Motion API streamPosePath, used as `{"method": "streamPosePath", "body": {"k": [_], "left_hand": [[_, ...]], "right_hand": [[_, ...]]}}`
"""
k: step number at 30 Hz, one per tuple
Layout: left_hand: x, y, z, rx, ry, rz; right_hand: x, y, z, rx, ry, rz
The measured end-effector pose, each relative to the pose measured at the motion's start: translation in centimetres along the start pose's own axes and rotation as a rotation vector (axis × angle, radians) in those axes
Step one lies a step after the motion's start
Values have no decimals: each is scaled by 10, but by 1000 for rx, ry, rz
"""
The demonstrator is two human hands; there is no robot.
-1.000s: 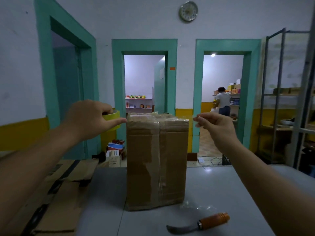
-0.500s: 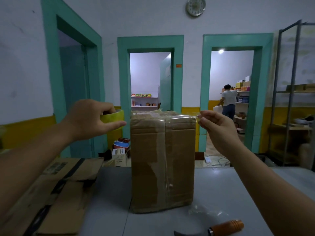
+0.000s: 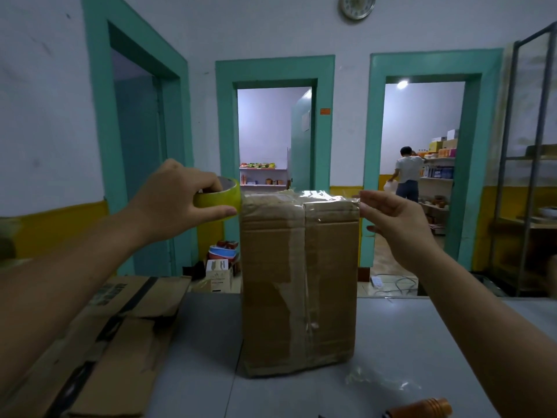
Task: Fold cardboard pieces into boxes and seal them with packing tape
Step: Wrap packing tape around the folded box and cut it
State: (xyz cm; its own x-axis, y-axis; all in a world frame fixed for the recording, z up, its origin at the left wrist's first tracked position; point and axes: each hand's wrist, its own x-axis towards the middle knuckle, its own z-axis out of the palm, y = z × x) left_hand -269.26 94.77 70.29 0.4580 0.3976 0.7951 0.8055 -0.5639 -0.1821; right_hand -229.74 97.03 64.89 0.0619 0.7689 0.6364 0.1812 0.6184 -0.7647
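A tall brown cardboard box [image 3: 298,282] stands upright on the grey table [image 3: 407,342], with clear tape running down its front seam. At the box's upper left corner my left hand [image 3: 177,203] grips a yellow-green roll of packing tape [image 3: 220,199]. A strip of clear tape [image 3: 319,196] stretches from the roll across the box's top. My right hand [image 3: 391,218] pinches the free end of that strip at the upper right corner.
Flattened cardboard pieces [image 3: 99,336] lie on the table to the left. An orange wooden knife handle [image 3: 422,408] pokes in at the bottom edge. Crumpled clear tape [image 3: 376,381] lies near it. Metal shelving [image 3: 530,164] stands right; a person [image 3: 407,173] stands in the far doorway.
Both hands have stayed at the box's top corners with the tape stretched between them. The view has shifted, so the knife now sits lower with only its handle showing.
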Motion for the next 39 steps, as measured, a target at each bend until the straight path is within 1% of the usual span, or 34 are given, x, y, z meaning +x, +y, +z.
{"method": "streamPosePath", "body": {"k": [3,6,7,12,14,15,16,19,21,23,25,28,30,34,39], "left_hand": [[2,1,0,9,22,28],[2,-2,-1,15,34,34],[1,-3,-1,12,31,24],[-5,-4,2,27,30,2],[-6,-1,1,24,34,1],[-7,0,0,26,35,1],[-7,1,0,30,37,0],[-7,6,-1,43,54,-9],[-8,13,0,16,35,-23],[-9,19,3,-22,-5,-31],[-11,23,3,-34,-35,-47],[-15,27,-4,3,-63,-73],[-15,30,-13,38,-63,-47],[-14,43,-34,29,-91,19],[-25,65,-50,94,-99,73]], "right_hand": [[8,0,-3,-107,3,0],[11,4,-3,-124,23,73],[10,6,-3,-134,33,59],[-9,6,6,-148,71,-174],[-12,5,11,-220,65,-240],[-15,4,13,-253,55,-243],[-17,0,14,-250,40,-219],[-28,-14,22,-128,-49,-95],[-37,-19,32,-128,-99,-26],[-44,-18,43,-159,-109,32],[-46,-12,49,-158,-83,56],[-46,-8,42,-87,-42,66],[-44,-5,35,-74,-34,51],[-38,0,24,-37,-39,11],[-31,10,3,30,-88,-6]]}}
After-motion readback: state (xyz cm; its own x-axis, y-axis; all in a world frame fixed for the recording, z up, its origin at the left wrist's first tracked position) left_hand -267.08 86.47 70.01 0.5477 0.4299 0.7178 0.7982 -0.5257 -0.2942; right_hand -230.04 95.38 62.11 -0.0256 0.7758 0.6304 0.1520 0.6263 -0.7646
